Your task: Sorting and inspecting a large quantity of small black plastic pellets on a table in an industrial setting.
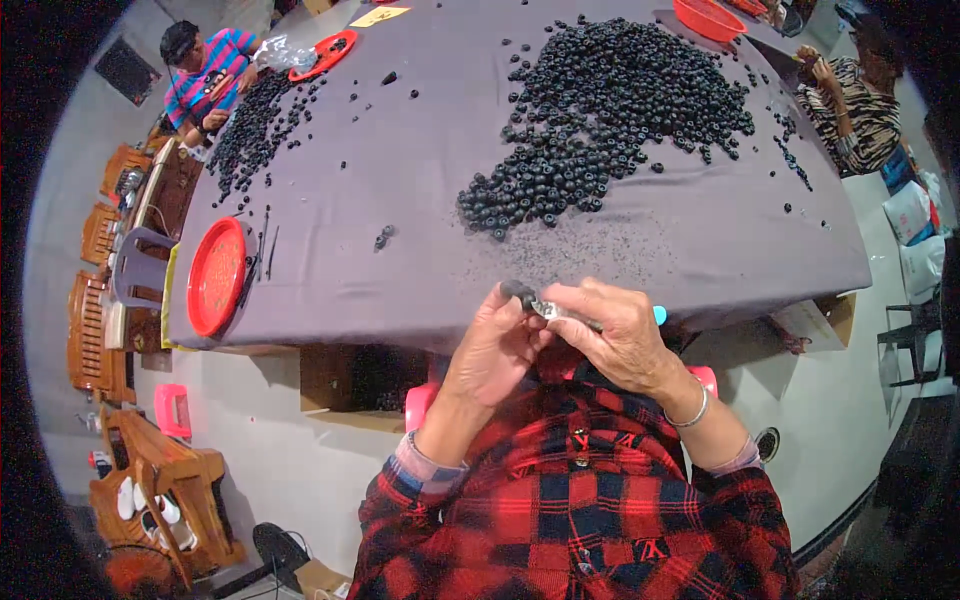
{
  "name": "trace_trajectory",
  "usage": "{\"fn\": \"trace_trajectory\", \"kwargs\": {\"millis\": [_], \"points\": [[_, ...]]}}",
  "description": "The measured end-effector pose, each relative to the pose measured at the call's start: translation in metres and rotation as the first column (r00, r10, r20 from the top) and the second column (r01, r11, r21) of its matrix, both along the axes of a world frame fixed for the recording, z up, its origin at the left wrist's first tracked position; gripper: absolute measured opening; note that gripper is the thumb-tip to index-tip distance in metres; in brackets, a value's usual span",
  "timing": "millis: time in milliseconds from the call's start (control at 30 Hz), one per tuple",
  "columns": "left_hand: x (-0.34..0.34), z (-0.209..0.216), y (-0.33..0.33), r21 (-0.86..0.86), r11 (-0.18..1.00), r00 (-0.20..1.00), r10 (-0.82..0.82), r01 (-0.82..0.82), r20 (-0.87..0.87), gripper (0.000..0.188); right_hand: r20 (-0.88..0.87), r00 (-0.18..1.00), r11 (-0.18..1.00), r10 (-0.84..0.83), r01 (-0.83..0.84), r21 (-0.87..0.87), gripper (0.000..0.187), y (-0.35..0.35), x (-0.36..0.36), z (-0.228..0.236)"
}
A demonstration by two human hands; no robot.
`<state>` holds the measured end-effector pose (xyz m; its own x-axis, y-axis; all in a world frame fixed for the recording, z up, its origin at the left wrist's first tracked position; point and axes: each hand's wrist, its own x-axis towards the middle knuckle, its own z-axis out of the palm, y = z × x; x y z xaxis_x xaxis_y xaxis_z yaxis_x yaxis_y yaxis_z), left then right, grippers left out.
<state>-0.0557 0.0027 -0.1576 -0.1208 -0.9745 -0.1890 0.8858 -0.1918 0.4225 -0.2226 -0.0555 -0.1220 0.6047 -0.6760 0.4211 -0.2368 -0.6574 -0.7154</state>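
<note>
My left hand (497,350) pinches a small black ring-like piece (516,289) between thumb and fingers, near the table's front edge. Against it my right hand (615,335) is closed on a small tool with a pale silvery tip (545,309); its exact kind is hidden by the fingers. A bright blue end (660,315) shows beside that hand, and I cannot tell if it belongs to the tool. Just beyond both hands lies a large heap of black round pieces (560,175), many with a hole. Fine crumbs (570,250) are scattered between heap and hands.
A grey cloth (400,285) covers the table. At left stand a red tray (217,277) and thin dark sticks (266,243). Another person (205,75) sits at a second heap (250,135), far left; one more (850,100) is far right. A red basket (710,18) stands at the back.
</note>
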Motion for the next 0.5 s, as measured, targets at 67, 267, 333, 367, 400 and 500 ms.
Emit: {"fn": "trace_trajectory", "kwargs": {"millis": [67,267,333,367,400,500], "points": [[-0.0004,-0.0013,-0.0006,0.007,1.0,1.0,-0.001,0.001,0.012,0.012,0.001,1.0,1.0,-0.001,0.001,0.003,0.022,-0.0004,-0.0001,-0.001],[-0.0007,0.0003,-0.0003,0.001,1.0,1.0,-0.011,0.011,0.015,0.011,0.083,0.997,1.0,0.008,-0.01,0.018,0.022,-0.0017,0.0015,-0.0042],[-0.0008,0.0001,-0.0009,-0.016,1.0,1.0,-0.012,0.012,0.017,0.01,0.087,0.996,0.999,0.015,-0.018,0.035,0.022,-0.0021,0.0015,-0.0045],[-0.0007,0.0003,-0.0013,-0.015,1.0,1.0,-0.012,0.013,0.017,0.01,0.081,0.997,1.0,0.012,-0.014,0.019,0.021,-0.0025,0.0016,-0.0052],[-0.0006,0.0009,-0.0015,-0.009,1.0,0.999,-0.01,0.01,0.034,0.01,0.075,0.997,1.0,0.01,-0.01,0.002,0.021,-0.0026,0.0015,-0.0055],[0.0006,-0.0014,-0.0024,-0.01,1.0,0.999,-0.013,0.013,0.05,0.009,-0.002,1.0,0.999,0.021,-0.021,0.045,0.022,-0.0012,-0.0008,-0.0012]]}}
